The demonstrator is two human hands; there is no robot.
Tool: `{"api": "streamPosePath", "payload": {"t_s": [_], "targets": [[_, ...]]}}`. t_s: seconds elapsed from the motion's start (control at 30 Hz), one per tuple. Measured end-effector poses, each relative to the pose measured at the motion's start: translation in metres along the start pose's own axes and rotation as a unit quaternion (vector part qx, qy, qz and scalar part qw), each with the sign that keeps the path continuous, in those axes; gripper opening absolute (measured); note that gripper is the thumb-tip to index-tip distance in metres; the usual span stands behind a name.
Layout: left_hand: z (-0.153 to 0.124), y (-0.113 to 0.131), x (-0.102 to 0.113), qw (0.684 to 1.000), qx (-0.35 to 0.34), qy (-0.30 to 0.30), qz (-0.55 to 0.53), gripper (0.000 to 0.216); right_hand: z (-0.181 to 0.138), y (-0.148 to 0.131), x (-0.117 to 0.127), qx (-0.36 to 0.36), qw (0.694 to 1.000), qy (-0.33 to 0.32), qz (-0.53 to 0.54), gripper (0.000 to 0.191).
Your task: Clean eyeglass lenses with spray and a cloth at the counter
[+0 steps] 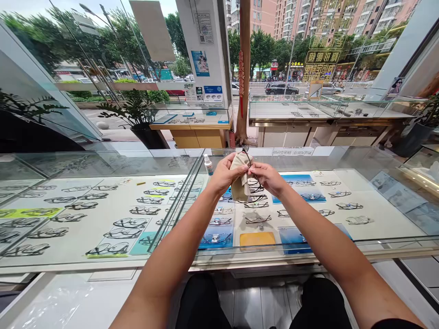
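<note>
My left hand (224, 173) is closed on a beige cleaning cloth (239, 180), which is wrapped round part of a pair of thin black-framed glasses (254, 180). My right hand (269, 177) pinches the glasses by the frame on the right side. Both hands hold them in the air above the glass top of a display counter (343, 246). A small white spray bottle (208, 165) with a blue label stands on the counter just left of my left hand.
Under the glass lie several rows of spectacle frames (130, 223) on white trays, with blue and orange pads (257, 238) near the front. More glass counters (308, 109) stand behind, by the shop window. Potted plants (137, 112) flank the left.
</note>
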State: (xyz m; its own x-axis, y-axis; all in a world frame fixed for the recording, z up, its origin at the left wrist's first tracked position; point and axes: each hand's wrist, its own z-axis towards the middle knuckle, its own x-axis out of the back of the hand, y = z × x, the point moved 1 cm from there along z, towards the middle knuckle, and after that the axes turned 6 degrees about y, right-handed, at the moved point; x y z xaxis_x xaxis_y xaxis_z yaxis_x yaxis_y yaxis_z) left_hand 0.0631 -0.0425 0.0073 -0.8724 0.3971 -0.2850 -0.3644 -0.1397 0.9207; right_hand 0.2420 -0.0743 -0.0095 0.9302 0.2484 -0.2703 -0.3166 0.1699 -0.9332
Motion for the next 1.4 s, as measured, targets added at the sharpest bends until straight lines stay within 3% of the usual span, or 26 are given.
{"api": "streamPosePath", "payload": {"t_s": [0.37, 0.87, 1.07, 1.4], "targets": [[0.001, -0.0025, -0.0042, 0.997, -0.031, 0.07, 0.026, 0.063, 0.002, 0.0057, -0.0022, 0.022, 0.997, -0.042, -0.064, 0.044], [0.0043, -0.004, 0.0005, 0.999, 0.001, 0.02, -0.031, 0.076, 0.0026, 0.0025, 0.0003, 0.022, 0.999, 0.003, -0.029, 0.037], [0.0007, -0.0033, -0.0025, 0.999, 0.022, -0.011, -0.029, 0.07, 0.0017, 0.0003, -0.0018, 0.027, 1.0, 0.002, -0.016, 0.039], [-0.0012, -0.0053, -0.0077, 0.998, 0.036, 0.026, -0.034, 0.057, 0.0019, 0.0028, -0.0029, 0.012, 1.0, -0.003, -0.014, 0.043]]}}
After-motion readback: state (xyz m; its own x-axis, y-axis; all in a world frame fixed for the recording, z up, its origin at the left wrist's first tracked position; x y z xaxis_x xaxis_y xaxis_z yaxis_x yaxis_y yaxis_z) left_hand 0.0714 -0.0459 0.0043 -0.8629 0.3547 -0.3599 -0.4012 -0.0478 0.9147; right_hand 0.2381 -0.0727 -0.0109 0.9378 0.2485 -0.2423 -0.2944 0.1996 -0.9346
